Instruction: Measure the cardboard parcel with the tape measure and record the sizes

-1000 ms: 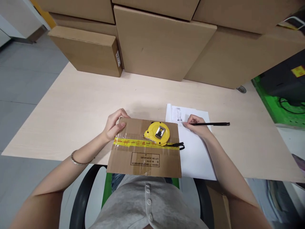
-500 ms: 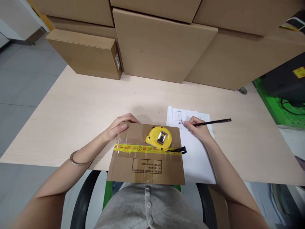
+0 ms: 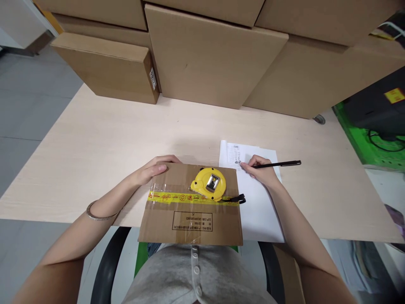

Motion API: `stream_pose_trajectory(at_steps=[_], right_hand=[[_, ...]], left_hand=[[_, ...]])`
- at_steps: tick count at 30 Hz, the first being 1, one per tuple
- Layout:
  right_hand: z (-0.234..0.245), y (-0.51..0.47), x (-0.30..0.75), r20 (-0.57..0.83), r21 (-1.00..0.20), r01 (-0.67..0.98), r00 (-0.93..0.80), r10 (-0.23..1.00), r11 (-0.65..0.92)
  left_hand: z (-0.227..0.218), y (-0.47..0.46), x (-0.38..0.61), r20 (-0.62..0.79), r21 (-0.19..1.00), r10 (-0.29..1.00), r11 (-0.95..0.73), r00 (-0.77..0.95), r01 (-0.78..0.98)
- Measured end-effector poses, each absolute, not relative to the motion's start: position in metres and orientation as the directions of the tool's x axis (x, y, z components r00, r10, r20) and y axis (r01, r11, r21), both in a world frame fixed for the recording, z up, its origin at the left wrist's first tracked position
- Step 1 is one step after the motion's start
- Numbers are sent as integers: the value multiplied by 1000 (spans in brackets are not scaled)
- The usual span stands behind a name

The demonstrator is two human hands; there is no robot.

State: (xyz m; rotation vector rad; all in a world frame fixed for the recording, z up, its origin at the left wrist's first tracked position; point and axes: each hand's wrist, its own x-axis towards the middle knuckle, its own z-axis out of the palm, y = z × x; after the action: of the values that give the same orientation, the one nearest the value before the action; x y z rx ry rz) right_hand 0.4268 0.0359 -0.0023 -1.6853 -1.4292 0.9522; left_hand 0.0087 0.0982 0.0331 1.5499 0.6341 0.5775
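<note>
A brown cardboard box (image 3: 190, 181) lies in front of me at the table's near edge, with yellow printed tape across it and a black printed frame. My left hand (image 3: 155, 168) grips its far left corner, thumb on top and the other fingers partly hidden behind the far edge. On the box rests a yellow tape measure (image 3: 218, 184) with a black wrist strap. Pinched in my right hand (image 3: 260, 169) is a black pen (image 3: 286, 163), its point down at the white paper (image 3: 259, 215). Small dark writing covers the paper's upper left; the box overlaps its left side.
Several large cardboard boxes (image 3: 215, 55) form a wall along the table's back. A flatter box (image 3: 107, 69) stands at the back left. A dark device (image 3: 370, 105) sits on a green surface at right. The pale table (image 3: 126, 131) extends around the paper.
The view has shifted slightly, moving the scene a little left. The pen's rear end has swung slightly lower in the view, while my left hand stays on the box corner.
</note>
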Motion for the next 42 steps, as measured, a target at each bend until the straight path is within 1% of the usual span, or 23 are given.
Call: stream_pose_trajectory(at_steps=[4,9,12,15,21,27,42], right_hand=[[-1,36,426,-87,-880,459,103,991,-125],[2,37,425,-104,-883,452,74,992,-126],[3,38,425,-102,-888,440,93,990,-132],[3,38,424,-99,-889,436,112,989,-138],[5,38,424,-138,-883,441,86,987,-162],[6,38,424,-134,-881,437,133,982,-180],[8,39,424,-161,-867,454,132,978,-204]], left_hand=[[30,99,7,-9,998,679,-38,734,48],[27,99,5,-24,1000,660,15,751,19],[26,99,5,-25,999,655,32,755,6],[26,99,5,-22,1000,654,29,757,4],[27,98,5,-30,999,657,31,753,13],[27,99,5,-36,999,661,29,750,22],[31,97,7,-47,999,658,27,751,39]])
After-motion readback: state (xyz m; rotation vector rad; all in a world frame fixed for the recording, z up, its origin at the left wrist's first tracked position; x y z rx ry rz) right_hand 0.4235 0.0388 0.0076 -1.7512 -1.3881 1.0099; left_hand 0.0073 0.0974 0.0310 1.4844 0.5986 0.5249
